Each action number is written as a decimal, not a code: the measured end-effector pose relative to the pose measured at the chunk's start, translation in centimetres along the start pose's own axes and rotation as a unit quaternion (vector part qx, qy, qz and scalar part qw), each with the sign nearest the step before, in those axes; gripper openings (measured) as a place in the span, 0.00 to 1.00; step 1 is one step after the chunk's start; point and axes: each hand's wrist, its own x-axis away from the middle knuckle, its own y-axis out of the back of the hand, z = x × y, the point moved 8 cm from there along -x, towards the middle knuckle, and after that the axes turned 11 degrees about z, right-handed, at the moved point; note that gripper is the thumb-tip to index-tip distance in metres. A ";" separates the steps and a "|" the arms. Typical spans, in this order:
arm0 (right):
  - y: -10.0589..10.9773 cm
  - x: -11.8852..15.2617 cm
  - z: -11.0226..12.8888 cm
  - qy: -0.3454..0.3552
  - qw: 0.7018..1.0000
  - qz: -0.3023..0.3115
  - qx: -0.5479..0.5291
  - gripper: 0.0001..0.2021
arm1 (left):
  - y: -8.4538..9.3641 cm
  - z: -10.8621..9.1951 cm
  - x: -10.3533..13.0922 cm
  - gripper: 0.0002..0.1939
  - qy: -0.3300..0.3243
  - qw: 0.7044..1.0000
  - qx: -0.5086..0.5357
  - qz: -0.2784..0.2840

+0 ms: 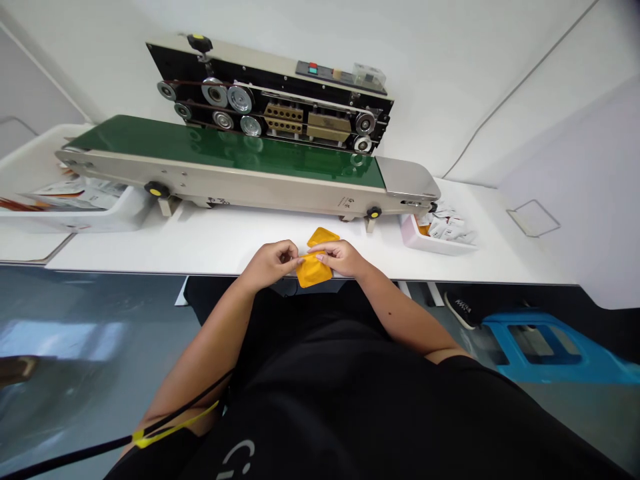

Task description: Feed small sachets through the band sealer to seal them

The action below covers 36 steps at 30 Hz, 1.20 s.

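A yellow packet (313,272) is held between my two hands at the table's front edge. My left hand (273,262) pinches its upper left corner between thumb and fingers. On the packet's upper right side, my right hand (342,258) grips it with the thumb in front. Just behind it, a second yellow packet (323,236) lies on the white table (240,243), its lower part hidden by my right fingers.
Behind my hands stands a sealing machine (325,123) with a green conveyor belt (225,152). A large white bin (110,217) of packets is at the left, a smaller box (440,247) of packets at the right. A blue stool (565,367) stands on the floor.
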 end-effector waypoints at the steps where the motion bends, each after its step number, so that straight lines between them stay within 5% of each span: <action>1: 0.0 0.0 0.0 0.000 1.000 0.000 0.003 0.19 | 0.0 0.0 0.0 0.14 0.001 1.000 -0.001 -0.001; 17: 0.3 0.0 -0.5 0.018 0.999 -0.021 -0.018 0.19 | 0.5 -0.7 0.1 0.15 -0.009 1.000 0.002 -0.018; 22: 0.8 0.1 0.7 -0.008 0.997 -0.044 0.066 0.16 | 0.5 -0.3 0.3 0.15 -0.008 1.000 0.013 -0.022; 26: 2.1 0.3 5.2 -0.044 0.979 0.085 0.181 0.11 | 0.9 0.2 0.5 0.16 -0.008 0.997 0.061 -0.039; 29: 4.9 0.8 9.7 -0.035 0.971 0.193 0.134 0.10 | 1.1 0.5 0.5 0.16 -0.010 0.995 0.085 -0.044; 31: 9.6 0.5 12.0 -0.042 0.991 0.117 0.057 0.13 | 1.1 0.5 0.5 0.16 -0.013 0.995 0.088 -0.041; 33: 16.1 0.2 13.6 -0.013 0.997 -0.072 -0.003 0.14 | 1.2 0.4 0.5 0.16 -0.017 0.996 0.084 -0.040; 36: 25.1 1.3 14.4 0.066 0.929 -0.361 -0.045 0.11 | 1.2 0.2 0.6 0.17 -0.027 0.996 0.070 -0.040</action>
